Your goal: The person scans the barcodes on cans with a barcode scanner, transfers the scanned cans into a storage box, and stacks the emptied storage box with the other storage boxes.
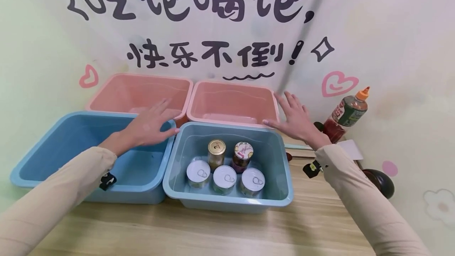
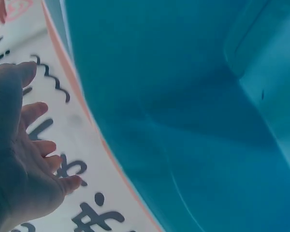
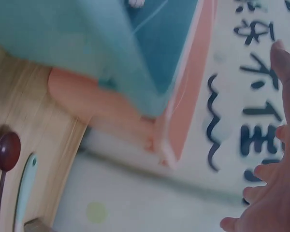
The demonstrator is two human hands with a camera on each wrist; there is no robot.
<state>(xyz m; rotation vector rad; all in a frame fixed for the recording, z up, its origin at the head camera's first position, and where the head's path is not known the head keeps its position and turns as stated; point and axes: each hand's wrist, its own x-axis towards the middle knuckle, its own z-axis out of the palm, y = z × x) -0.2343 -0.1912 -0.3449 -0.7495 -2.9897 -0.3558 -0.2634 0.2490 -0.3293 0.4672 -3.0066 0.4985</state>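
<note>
My left hand [image 1: 148, 126] hovers over the inner edge of the left blue bin [image 1: 49, 145], fingers spread, holding nothing. The right hand [image 1: 296, 118] is held in the air by the back right corner of the other blue bin [image 1: 175, 157], its fingers extended and apart. Inside that bin stand three pull-tab cans [image 1: 224, 176] in a front row. Behind them are a gold-lidded jar [image 1: 216, 151] and a dark jar with a patterned lid [image 1: 242, 153]. In the left wrist view, the left hand [image 2: 26, 145] appears beside the bin; the right wrist view shows the right hand [image 3: 275, 169] with fingers bare.
Two pink bins [image 1: 142, 90] stand behind the blue ones, against a printed wall sheet [image 1: 199, 15]. To the right are a sauce bottle [image 1: 346, 112] with an orange cap, a dark spoon [image 3: 8, 151], a pale green handle [image 3: 26, 183] and a black rounded object [image 1: 382, 183].
</note>
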